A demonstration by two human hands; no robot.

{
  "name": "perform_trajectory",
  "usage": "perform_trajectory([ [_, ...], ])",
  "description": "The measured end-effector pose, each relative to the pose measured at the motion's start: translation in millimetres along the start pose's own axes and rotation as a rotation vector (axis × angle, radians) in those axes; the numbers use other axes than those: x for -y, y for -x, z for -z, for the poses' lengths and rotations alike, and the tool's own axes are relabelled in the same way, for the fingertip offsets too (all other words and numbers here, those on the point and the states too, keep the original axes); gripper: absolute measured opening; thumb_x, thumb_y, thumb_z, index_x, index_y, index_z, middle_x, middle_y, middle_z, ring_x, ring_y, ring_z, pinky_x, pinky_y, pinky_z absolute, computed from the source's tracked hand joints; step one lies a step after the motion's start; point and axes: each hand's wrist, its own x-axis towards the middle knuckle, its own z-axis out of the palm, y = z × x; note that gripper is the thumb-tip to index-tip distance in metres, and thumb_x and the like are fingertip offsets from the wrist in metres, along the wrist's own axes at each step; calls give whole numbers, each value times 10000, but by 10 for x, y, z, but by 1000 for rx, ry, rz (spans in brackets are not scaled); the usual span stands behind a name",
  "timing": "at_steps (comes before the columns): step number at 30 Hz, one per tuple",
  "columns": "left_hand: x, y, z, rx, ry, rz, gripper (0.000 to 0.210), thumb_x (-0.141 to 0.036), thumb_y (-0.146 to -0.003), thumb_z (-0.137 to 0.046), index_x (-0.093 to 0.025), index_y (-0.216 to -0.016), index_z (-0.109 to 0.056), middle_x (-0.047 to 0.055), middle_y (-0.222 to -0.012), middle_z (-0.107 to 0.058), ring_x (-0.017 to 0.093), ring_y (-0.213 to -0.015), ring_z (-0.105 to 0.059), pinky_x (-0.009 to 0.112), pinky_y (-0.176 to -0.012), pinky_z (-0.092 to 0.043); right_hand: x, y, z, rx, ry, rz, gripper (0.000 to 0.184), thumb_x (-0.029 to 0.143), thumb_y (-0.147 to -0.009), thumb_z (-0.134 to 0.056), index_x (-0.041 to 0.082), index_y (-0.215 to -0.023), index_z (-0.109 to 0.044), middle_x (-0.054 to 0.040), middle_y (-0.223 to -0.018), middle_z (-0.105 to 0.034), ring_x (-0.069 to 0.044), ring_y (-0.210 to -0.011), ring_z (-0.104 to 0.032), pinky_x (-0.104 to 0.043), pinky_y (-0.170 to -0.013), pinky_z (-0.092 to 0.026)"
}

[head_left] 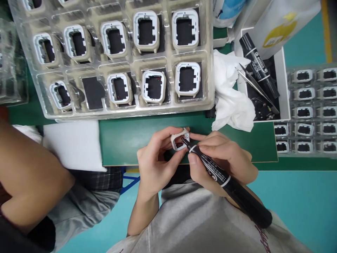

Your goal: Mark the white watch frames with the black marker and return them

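My left hand (pixel 158 160) pinches a small white and beige watch case (pixel 173 141) between thumb and fingers, just above the green work board (pixel 123 142). In my right hand (pixel 223 158) is a black marker pen (pixel 210 168) with white lettering, held tilted like a writing pen. Its dark tip points into the square opening of the case; whether it touches the inner wall I cannot tell. One finger of the right hand stretches toward the case's edge. Above my hands stands a clear plastic tray (pixel 123 114) with several similar cases in its pockets, one pocket showing only a dark pad.
At right, a white box (pixel 285 95) holds another black marker (pixel 258 66), tweezers (pixel 255 84) and small dark parts. Crumpled white tissue (pixel 231 95) lies beside it, near a white bottle (pixel 286 28). A second tray (pixel 316 102) is at far right. A co-worker's arm (pixel 31 168) reaches in at left, near a white cloth (pixel 73 144).
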Motion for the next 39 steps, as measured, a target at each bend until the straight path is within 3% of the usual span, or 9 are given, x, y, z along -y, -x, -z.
perform_trajectory([
  [8,2,0,-14,-8,0,-50,442,-165,-1158,-993,-324,-1545,-851,62,-1462,-1000,255,-1225,-1022,306,-1078,-848,30,7,6,5,-7,-1,326,28,-983,-942,262,-1177,-823,-36,-960,-932,-279,-800,-950,-433,-849,-910],
  [23,60,25,-18,-26,-67,-127,534,-94,-1117,-1000,-319,-1577,-845,42,-1466,-1000,244,-1214,-1023,273,-1026,-828,35,30,-51,-15,4,-33,360,-21,-989,-924,234,-1218,-814,-41,-984,-913,-275,-886,-964,-420,-913,-912],
  [29,97,51,-23,-40,-112,-142,552,-82,-1110,-1001,-322,-1585,-857,33,-1466,-998,260,-1263,-1017,278,-1028,-824,-40,86,-278,-271,50,-4,171,142,-1086,-910,268,-1102,-795,12,-862,-843,-205,-726,-875,-320,-774,-875],
  [35,90,59,-34,-49,-128,-145,553,-60,-1110,-991,-324,-1579,-862,23,-1464,-999,246,-1265,-1016,256,-1048,-810,-37,86,-303,-255,89,-27,166,214,-1141,-891,306,-1089,-763,32,-856,-835,-196,-705,-858,-328,-765,-877],
  [39,81,54,-32,-51,-149,-152,559,-58,-1110,-989,-325,-1583,-859,16,-1466,-998,240,-1260,-1017,258,-1047,-815,14,51,-188,-158,53,-19,233,80,-1067,-889,275,-1114,-772,20,-888,-832,-201,-743,-865,-358,-859,-900],
])
